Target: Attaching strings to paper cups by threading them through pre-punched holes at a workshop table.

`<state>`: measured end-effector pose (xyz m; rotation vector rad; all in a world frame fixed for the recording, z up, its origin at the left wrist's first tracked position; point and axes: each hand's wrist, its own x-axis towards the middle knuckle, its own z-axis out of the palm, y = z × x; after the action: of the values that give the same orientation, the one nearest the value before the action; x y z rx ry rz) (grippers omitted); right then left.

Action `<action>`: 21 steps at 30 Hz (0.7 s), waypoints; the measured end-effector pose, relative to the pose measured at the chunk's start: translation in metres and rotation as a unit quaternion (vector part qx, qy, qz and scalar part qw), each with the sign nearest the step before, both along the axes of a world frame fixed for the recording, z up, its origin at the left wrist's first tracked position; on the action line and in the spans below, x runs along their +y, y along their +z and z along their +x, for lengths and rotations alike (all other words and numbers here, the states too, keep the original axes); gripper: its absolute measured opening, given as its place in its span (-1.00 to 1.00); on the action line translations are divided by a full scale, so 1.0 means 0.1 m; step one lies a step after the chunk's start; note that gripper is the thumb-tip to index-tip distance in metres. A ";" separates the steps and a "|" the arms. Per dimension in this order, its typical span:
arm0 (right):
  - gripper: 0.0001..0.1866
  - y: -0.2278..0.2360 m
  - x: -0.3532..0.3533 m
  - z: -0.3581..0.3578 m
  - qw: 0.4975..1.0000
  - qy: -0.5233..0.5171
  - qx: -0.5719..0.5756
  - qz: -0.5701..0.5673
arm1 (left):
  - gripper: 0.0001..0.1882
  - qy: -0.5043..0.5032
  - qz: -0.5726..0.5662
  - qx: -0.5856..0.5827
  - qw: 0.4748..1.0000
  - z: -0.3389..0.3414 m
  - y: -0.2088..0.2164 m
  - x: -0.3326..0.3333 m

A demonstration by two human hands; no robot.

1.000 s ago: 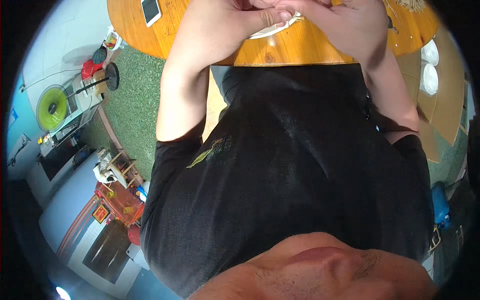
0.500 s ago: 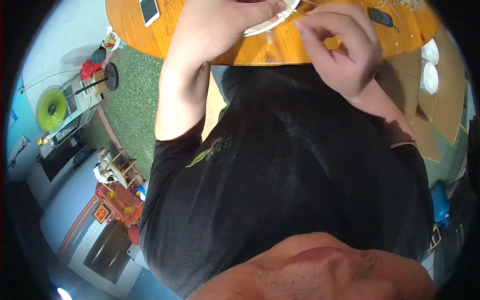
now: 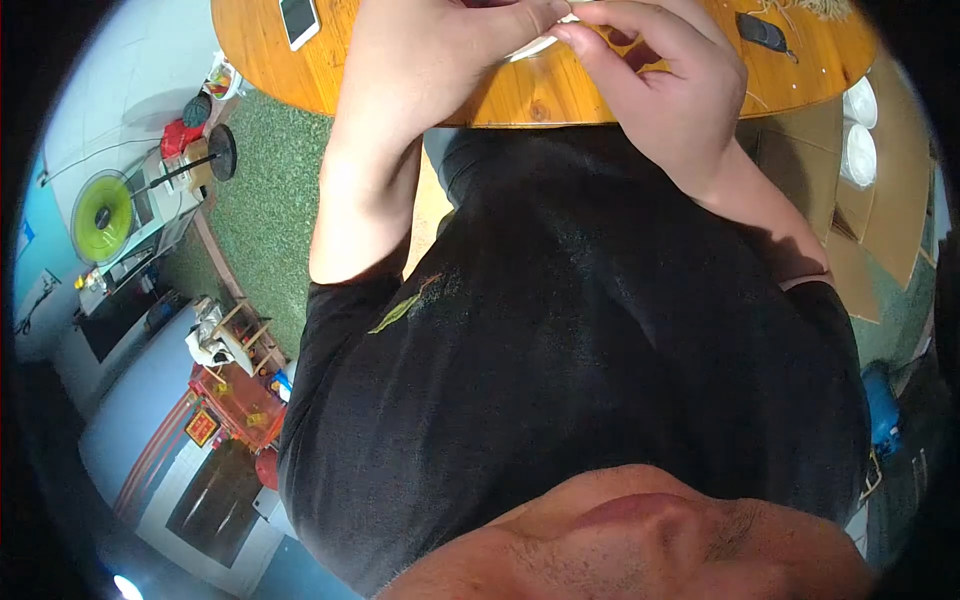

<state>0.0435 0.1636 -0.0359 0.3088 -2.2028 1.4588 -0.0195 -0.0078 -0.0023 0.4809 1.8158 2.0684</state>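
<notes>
Both hands are seen meeting over the near edge of a round wooden table, at the top of the view. The left hand is curled, its fingertips pinched against a white plate of which only a thin strip of rim shows between the two hands. The right hand is bent at the knuckles, its fingertips brought to the same strip of rim, touching the left hand's fingertips or just beside them (which cannot be told). Whether the plate is truly grasped by either hand, or only touched, cannot be told, since most of it is hidden behind the fingers and cut by the picture's upper edge.

A white phone is seen lying near the table's left edge, well apart from the hands. A small dark object is seen toward the table's right side, with a pale tangle of fibres beyond it at the far right. The table stands on a green carpet. Flattened cardboard lies on the floor to the right, with two white round lids or bowls resting on it
</notes>
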 end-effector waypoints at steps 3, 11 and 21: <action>-0.83 0.01 -0.01 0.00 1.000 -0.002 0.006 0.005 | -0.70 0.072 -0.162 -0.032 0.984 0.06 0.19 0.05; -0.79 -0.05 -0.03 0.00 0.996 -0.016 0.088 0.022 | -0.72 0.086 -0.153 -0.025 0.984 0.05 0.14 0.02; -0.88 -0.03 -0.03 -0.01 0.998 -0.017 0.050 0.019 | -0.74 0.100 -0.179 -0.016 0.979 0.07 0.15 0.06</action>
<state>0.0423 0.1607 -0.0385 0.3472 -2.1482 1.3544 -0.0121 -0.0023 0.0127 0.1718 2.2316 1.7904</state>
